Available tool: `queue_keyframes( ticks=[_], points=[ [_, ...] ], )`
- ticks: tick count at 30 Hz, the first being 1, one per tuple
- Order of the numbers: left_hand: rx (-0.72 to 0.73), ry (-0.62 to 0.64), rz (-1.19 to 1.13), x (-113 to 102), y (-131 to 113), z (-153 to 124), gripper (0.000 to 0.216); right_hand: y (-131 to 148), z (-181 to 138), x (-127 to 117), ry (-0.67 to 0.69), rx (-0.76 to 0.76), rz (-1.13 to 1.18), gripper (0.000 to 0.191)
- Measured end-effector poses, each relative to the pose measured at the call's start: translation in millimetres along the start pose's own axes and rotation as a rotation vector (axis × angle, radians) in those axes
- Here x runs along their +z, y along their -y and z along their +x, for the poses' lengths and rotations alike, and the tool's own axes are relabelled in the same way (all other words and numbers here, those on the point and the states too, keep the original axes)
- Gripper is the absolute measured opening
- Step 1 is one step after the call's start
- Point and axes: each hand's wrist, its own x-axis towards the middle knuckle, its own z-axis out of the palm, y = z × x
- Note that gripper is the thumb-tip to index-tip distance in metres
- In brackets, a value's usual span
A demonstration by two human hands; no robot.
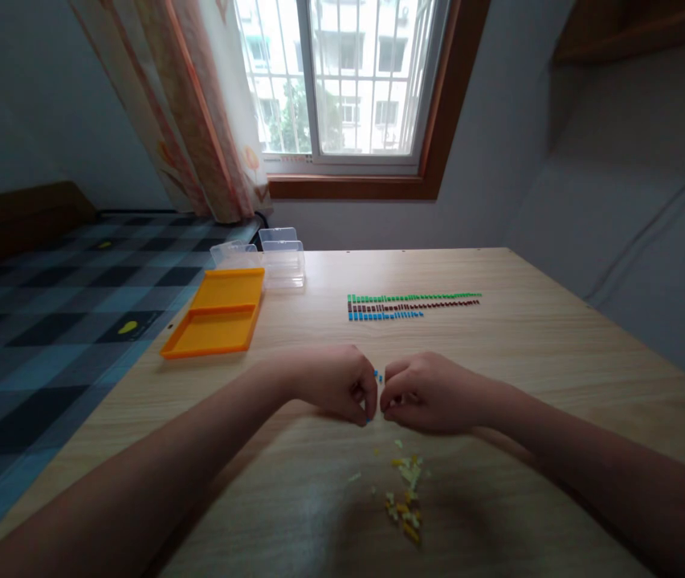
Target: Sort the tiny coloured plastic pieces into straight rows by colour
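Observation:
Both my hands meet over the middle of the table, fingertips almost touching. My left hand [345, 384] is closed in a pinch, and a tiny blue piece [368, 421] peeks out at its fingertips. My right hand [423, 392] is pinched just beside it; whatever its fingertips hold, if anything, is hidden. A couple of small blue pieces [380, 378] lie behind the gap between the hands. Farther back run three rows of tiny pieces: a green row [411, 298], a brown row [408, 307] and a shorter blue row [384, 315].
Loose yellow and pale pieces [403, 510] lie scattered on the wooden table [294, 498] in front of me. An orange divided tray [222, 309] sits at the left, with clear plastic boxes [283, 261] behind it. A checkered bed [65, 321] adjoins the table's left edge.

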Motion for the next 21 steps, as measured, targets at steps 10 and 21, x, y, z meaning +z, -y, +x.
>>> queue_keyframes(
  ticks=[10,21],
  points=[
    [0.021,-0.161,0.190,3.9,-7.9,3.8,0.016,-10.4,-2.1,-5.0,-0.065,0.126,-0.121,0.016],
    [0.059,-0.272,0.470,8.9,-4.5,7.9,0.017,-28.5,-4.9,-25.0,-0.103,0.174,-0.072,0.016]
  ],
)
